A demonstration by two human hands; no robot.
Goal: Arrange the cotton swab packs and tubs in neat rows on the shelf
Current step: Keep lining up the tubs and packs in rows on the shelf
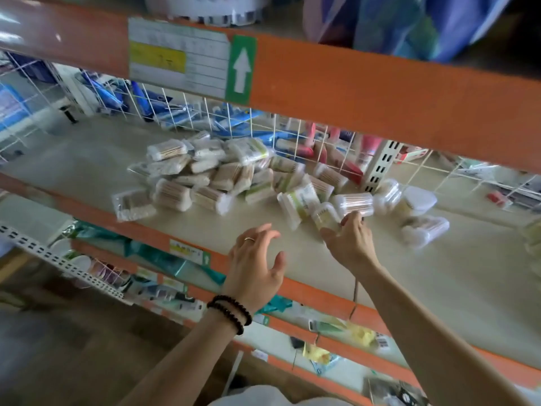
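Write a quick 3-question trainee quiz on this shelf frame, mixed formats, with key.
1. True or false: the left hand grips a swab pack.
2. Multiple choice: what does the right hand hold? A) a flat bagged pack B) a small clear tub C) nothing
3. Fill in: the bagged swab packs lie in a loose ____ on the shelf, not in rows.

Key: 1 false, its fingers are spread and it holds nothing. 2 B, the fingers curl round the tub at the pile's right end. 3 pile.
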